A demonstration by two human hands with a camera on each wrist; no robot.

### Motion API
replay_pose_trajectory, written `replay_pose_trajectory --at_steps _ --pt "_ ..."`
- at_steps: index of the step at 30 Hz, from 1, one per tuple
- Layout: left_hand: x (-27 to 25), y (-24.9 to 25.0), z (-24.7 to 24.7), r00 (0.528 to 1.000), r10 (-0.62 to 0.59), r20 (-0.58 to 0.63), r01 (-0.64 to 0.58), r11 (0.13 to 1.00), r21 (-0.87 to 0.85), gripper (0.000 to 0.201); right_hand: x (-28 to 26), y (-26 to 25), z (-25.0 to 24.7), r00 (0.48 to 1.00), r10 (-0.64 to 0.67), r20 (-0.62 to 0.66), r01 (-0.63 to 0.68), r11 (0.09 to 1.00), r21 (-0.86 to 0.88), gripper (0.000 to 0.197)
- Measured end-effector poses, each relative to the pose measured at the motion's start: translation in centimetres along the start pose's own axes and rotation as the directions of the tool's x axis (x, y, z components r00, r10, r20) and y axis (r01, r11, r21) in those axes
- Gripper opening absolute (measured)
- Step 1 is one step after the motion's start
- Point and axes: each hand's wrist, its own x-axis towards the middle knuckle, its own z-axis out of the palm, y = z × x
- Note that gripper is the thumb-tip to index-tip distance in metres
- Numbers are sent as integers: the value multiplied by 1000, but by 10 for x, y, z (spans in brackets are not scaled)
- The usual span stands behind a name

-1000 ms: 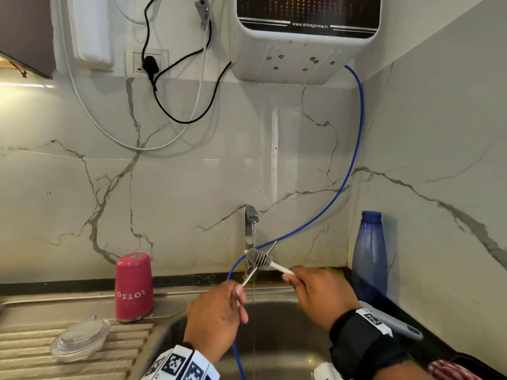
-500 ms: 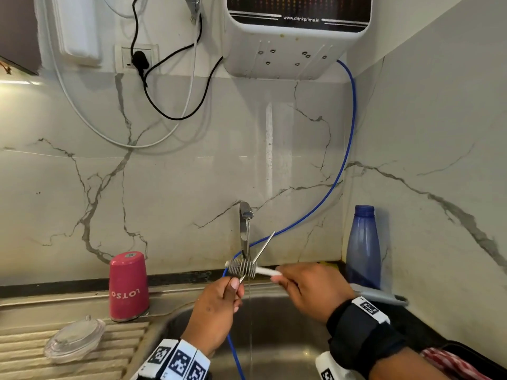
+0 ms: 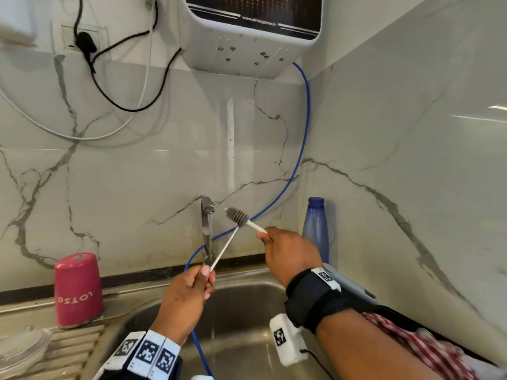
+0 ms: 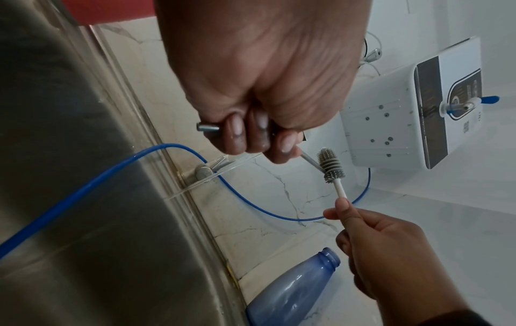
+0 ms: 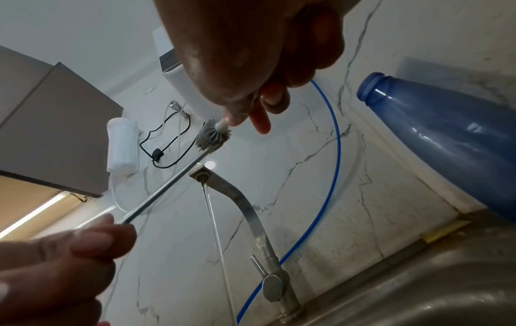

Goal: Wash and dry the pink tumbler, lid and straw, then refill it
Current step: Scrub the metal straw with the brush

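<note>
Over the sink my left hand [image 3: 203, 281] grips the lower end of a thin metal straw [image 3: 225, 249], which slants up to the right. My right hand [image 3: 270, 237] pinches the white handle of a small grey bristle brush [image 3: 237, 215]; its bristles touch the straw's upper end, as the left wrist view shows at the brush [image 4: 330, 164]. In the right wrist view the straw [image 5: 167, 185] crosses in front of the tap spout. The pink tumbler [image 3: 78, 289] stands upside down on the draining board at the left. A clear lid [image 3: 20, 349] lies in front of it.
The steel tap [image 3: 207, 229] runs a thin stream into the sink [image 3: 247, 311]. A blue hose [image 3: 303, 149] hangs from the white water purifier [image 3: 252, 34] into the basin. An open blue bottle [image 3: 315, 229] stands at the back right corner. A red checked cloth [image 3: 422, 344] lies at the right.
The brush has slid from the middle of the straw up to its top end. Both hands and the straw have risen a little beside the tap.
</note>
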Motion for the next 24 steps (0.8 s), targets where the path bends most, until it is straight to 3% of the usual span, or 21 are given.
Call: replay_pose_trajectory --at_steps 5,12,17,24 --pt "1 -7 -3 999 30 -29 -31 999 -17 40 23 20 -37 988 153 -6 -153 985 -74 38" --pt "0 -11 1 995 55 -80 -51 997 57 39 21 58 -81 943 168 288 -99 966 -238 33" --pt "-9 -3 10 997 71 -28 -70 996 58 39 -11 77 -78 864 276 421 -131 931 -340 28" --pt "-10 0 8 999 42 -10 -41 998 36 38 -35 95 -48 778 376 504 -182 902 -392 30"
